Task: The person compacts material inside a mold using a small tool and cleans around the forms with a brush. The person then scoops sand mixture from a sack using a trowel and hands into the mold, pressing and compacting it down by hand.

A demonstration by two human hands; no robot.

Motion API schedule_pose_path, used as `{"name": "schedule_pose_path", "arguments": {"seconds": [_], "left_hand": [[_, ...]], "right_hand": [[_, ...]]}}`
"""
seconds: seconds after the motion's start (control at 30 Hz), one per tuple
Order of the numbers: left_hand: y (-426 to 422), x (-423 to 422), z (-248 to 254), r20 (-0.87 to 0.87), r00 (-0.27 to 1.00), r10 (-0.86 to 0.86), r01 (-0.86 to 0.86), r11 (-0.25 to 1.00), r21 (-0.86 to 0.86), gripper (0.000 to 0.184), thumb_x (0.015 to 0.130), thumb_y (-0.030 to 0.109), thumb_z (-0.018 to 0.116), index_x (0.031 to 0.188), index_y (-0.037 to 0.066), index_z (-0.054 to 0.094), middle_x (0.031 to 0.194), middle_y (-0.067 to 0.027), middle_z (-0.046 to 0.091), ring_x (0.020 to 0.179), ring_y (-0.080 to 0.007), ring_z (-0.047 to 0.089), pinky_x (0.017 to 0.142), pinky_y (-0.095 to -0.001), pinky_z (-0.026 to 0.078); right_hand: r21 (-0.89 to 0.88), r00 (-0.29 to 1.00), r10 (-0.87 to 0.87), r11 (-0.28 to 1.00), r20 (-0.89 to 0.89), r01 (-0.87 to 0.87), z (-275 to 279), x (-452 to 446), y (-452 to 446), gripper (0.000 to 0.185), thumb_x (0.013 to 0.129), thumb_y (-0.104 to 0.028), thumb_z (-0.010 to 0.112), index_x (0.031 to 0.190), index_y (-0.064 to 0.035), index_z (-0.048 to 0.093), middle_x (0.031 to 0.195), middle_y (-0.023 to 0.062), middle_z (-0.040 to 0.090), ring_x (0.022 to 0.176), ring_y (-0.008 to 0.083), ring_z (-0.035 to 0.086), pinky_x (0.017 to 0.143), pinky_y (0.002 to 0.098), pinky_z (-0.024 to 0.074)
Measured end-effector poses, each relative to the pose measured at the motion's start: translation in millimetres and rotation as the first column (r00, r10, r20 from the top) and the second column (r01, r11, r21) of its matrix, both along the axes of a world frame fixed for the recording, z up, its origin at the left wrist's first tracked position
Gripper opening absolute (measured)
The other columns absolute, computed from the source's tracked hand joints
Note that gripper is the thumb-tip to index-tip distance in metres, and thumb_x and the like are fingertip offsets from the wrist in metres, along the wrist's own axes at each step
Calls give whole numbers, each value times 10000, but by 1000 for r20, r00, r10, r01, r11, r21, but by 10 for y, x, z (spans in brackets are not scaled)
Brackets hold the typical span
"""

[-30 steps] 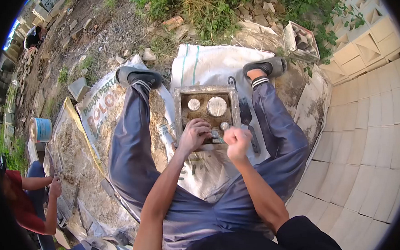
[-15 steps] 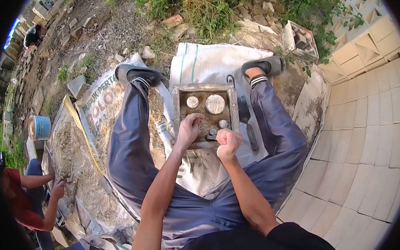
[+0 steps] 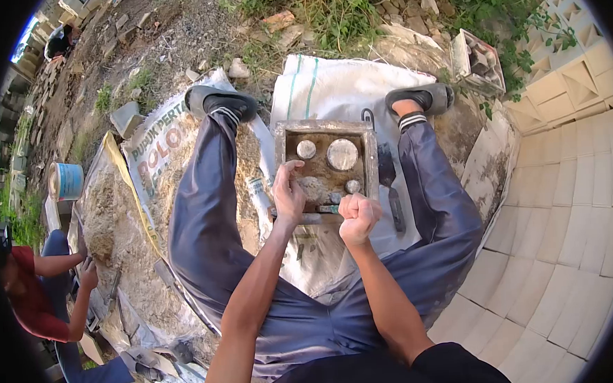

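A square wooden frame (image 3: 325, 124) lies on the white sack between my legs. Inside it are a large round pale disc (image 3: 343, 154), a smaller disc (image 3: 306, 149) and a small round knob (image 3: 353, 186), with greyish material around them. My left hand (image 3: 290, 194) hovers at the frame's near left, fingers apart and slightly curved, holding nothing visible. My right hand (image 3: 358, 218) is a fist at the near right corner. A slim tool with a greenish end (image 3: 329, 209) sticks out leftward from the fist; its other part is hidden.
A dark trowel (image 3: 396, 207) lies right of the frame. Pale stacked blocks (image 3: 531, 249) line the right side. A crate of rubble (image 3: 478, 63) stands at the far right. At left are a bucket (image 3: 69, 181) and a person in a red shirt (image 3: 42, 302).
My left hand has shifted back toward the frame's left edge, and its fingers have straightened and spread. My right fist stays at the near edge. The whole view has shifted slightly.
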State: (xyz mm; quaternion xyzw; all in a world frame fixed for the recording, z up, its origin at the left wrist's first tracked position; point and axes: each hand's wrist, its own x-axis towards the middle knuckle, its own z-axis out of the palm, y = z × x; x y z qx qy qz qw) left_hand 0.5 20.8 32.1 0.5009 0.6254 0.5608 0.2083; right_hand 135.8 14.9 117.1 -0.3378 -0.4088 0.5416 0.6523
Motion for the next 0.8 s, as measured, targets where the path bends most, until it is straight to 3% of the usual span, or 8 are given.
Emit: {"name": "schedule_pose_path", "arguments": {"seconds": [0.17,0.2,0.33,0.47,0.5,0.63,0.7,0.8], "left_hand": [[265,-361,176,113,969,218,-215,976,-38,190,979,41,393,1070,-1,555,1003,-137,610,963,-212,580,879,-331,428],[247,-433,104,207,953,222,-210,975,-77,243,1021,140,367,1083,-20,538,1020,-127,602,979,-199,563,911,-335,408],[184,-472,-274,483,851,204,-96,967,-238,250,1023,149,360,1126,-6,527,1056,-104,584,982,-207,541,930,-319,395],[165,-365,-266,309,926,218,-128,949,-287,252,1007,147,380,1116,-17,537,1021,-100,572,937,-180,513,885,-322,405],[103,-352,-310,310,926,216,-117,944,-307,252,1007,147,380,1116,-17,537,1021,-100,572,937,-180,513,885,-322,405],[148,-500,-248,629,731,263,-138,961,-241,236,993,122,395,1105,-21,546,997,-111,594,958,-224,540,887,-340,410],[-3,-541,1,-60,958,279,-282,891,-357,192,960,86,425,1056,-16,556,1004,-149,605,977,-277,554,885,-377,421],[-247,-321,329,-336,941,-51,-89,917,-388,186,937,108,469,1003,-23,583,1000,-180,610,1022,-312,543,884,-423,405]], "right_hand": [[-253,999,37,967,36,-26,451,-86,145,412,870,-171,396,506,-104,217,489,-9,230,409,99,215,408,287,149],[-58,998,51,997,44,-48,505,-81,80,407,873,-166,390,509,-105,219,490,-13,227,414,98,218,412,286,156],[-147,982,117,985,146,-96,-57,-230,122,442,888,-230,401,498,-104,234,482,-17,236,421,97,225,416,289,163],[-161,984,152,978,95,-135,503,-379,76,472,895,-290,438,508,-104,244,479,-9,260,426,102,235,419,295,165],[111,965,39,991,261,-70,242,-443,38,466,897,-272,425,511,-103,226,480,-6,271,427,106,237,420,305,168],[149,903,91,975,419,-167,-230,-559,140,425,892,-207,440,529,-105,244,494,-16,287,429,101,238,420,300,178],[-98,943,215,976,253,-196,-83,-384,233,397,873,-169,425,519,-75,274,468,15,293,405,144,263,414,324,206],[-181,961,265,944,-83,-277,311,43,264,430,883,-193,440,502,-91,270,471,-12,277,427,94,253,420,293,192]]}}
